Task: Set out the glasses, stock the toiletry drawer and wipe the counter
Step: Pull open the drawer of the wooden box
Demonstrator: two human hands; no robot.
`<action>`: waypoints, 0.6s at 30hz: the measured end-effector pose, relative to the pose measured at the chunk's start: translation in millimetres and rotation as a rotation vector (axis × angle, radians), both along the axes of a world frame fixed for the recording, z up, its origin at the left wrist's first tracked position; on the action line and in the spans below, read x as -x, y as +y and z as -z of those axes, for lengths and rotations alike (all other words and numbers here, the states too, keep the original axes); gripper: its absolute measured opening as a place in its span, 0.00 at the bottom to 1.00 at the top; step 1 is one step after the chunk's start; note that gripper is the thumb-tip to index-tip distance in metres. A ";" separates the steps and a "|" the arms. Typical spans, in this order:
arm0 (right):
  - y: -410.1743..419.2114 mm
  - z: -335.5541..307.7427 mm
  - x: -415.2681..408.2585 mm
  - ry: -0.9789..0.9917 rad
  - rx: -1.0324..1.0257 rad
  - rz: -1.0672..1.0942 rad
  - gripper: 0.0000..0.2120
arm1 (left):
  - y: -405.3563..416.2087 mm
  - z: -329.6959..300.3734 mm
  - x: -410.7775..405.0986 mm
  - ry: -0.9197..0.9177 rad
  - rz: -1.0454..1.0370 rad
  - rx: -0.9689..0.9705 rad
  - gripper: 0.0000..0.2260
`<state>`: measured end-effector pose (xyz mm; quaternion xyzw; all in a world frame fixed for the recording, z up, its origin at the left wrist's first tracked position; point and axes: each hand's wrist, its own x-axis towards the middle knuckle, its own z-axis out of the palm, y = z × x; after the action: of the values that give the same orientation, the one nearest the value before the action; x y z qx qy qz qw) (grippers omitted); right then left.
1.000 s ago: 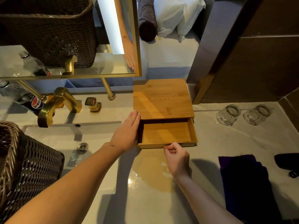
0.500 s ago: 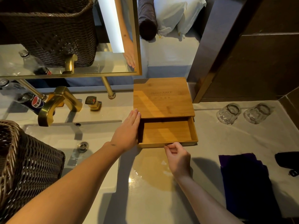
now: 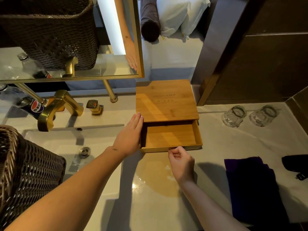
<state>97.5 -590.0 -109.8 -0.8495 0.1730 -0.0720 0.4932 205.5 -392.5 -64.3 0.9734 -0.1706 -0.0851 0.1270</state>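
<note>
A bamboo toiletry box (image 3: pixel 166 100) stands on the pale counter (image 3: pixel 216 147) to the right of the sink. Its drawer (image 3: pixel 170 136) is pulled out toward me and holds nothing. My left hand (image 3: pixel 129 137) lies flat with fingers together against the box's left side. My right hand (image 3: pixel 180 161) pinches the small pull at the middle of the drawer's front edge. Two clear glasses (image 3: pixel 233 115) (image 3: pixel 262 115) sit upside down at the back right. A dark purple cloth (image 3: pixel 253 185) lies folded at the front right.
A gold faucet (image 3: pixel 56 109) and handle (image 3: pixel 94 106) stand behind the sink basin (image 3: pixel 66 140). A cola bottle (image 3: pixel 31 107) lies at the far left. A dark wicker basket (image 3: pixel 25 167) fills the near left. A black object (image 3: pixel 296 164) lies at the right edge.
The drawer stays at about the same opening. My right hand has shifted slightly on the front edge and still pinches it. My left hand has not moved.
</note>
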 end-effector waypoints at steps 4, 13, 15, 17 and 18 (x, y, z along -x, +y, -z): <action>-0.4 0.5 1.5 0.001 0.003 -0.003 0.07 | -0.2 0.1 0.4 -0.006 -0.002 0.004 0.47; -0.9 1.2 3.2 -0.001 0.006 -0.008 0.06 | -0.4 1.1 1.2 -0.006 -0.010 0.021 0.45; -1.1 1.9 4.1 -0.008 0.003 -0.003 0.06 | -0.4 1.3 0.6 -0.011 -0.009 0.019 0.45; -1.4 1.7 4.5 -0.009 0.001 0.001 0.05 | 0.3 2.3 -0.1 -0.011 -0.003 0.011 0.45; -1.6 1.5 4.4 -0.006 -0.006 0.003 0.04 | 0.6 3.1 -0.3 -0.013 -0.002 0.010 0.45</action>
<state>93.0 -591.6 -111.3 -0.8475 0.1729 -0.0750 0.4962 205.7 -392.0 -67.4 0.9734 -0.1710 -0.0779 0.1311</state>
